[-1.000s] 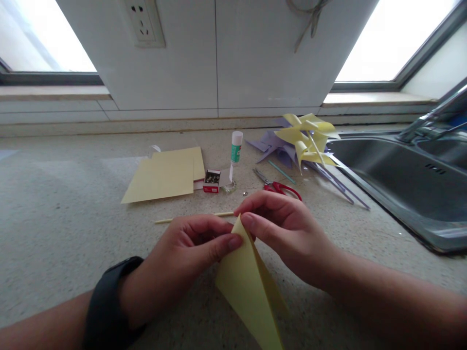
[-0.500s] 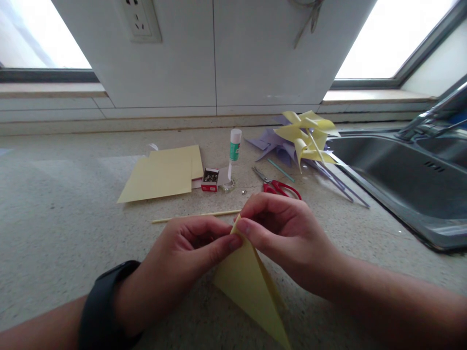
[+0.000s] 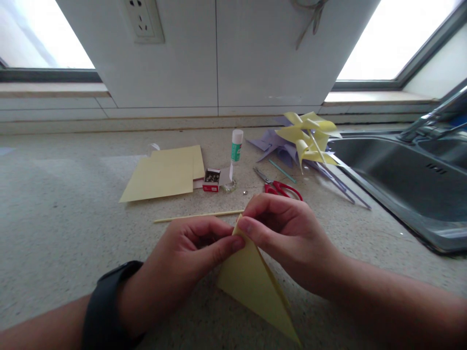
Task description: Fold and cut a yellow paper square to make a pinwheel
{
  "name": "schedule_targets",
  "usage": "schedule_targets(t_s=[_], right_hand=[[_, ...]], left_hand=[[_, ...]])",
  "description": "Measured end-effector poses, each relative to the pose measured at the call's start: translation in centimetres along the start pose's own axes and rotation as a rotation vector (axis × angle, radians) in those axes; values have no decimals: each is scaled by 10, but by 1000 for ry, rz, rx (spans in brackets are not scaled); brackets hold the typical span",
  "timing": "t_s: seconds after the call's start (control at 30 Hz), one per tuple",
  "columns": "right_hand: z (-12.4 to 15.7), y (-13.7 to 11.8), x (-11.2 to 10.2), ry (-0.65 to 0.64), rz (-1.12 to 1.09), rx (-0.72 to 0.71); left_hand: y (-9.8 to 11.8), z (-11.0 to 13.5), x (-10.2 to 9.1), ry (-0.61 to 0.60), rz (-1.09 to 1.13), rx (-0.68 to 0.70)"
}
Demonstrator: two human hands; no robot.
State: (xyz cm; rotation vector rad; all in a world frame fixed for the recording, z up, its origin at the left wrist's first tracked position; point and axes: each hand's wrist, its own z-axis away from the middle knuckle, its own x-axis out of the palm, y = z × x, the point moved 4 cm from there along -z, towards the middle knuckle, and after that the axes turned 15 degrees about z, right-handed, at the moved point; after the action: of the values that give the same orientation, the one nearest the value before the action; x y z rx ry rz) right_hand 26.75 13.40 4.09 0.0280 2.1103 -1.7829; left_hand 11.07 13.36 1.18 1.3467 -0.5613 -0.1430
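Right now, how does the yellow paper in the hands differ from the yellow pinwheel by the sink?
The yellow paper is folded, roughly triangular; the yellow pinwheel has curled blades. The left hand and right hand pinch the yellow paper; the yellow pinwheel lies with purple pinwheels. The yellow pinwheel shows a pale stick; the yellow paper shows none. Both are yellow.

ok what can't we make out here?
All head view:
Paper, near its tip: partly covered by the left hand and right hand.
Stick, right end: meets the right hand; can't tell if it runs on behind.
Box: metal bits inside too small to count.
Glue: label print too small to read.
Purple pinwheel: partly behind the yellow one.
Faucet: cut off by right edge.
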Motion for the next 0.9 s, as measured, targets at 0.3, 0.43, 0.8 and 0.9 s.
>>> schedule_targets(t_s=[0.3,0.43,0.8,0.9], right_hand=[[2,4,3,-7,-61,20],[1,3,1,18,-35,24],[1,17,2,-250,215,264],[-6,19,-8,-181,238,241]], left_hand=[[-3,0,0,6,-3,-15],[-4,1,1,16,32,-37],[2,-4,-19,356,252,196],[5,-7,-24,427,348,259]])
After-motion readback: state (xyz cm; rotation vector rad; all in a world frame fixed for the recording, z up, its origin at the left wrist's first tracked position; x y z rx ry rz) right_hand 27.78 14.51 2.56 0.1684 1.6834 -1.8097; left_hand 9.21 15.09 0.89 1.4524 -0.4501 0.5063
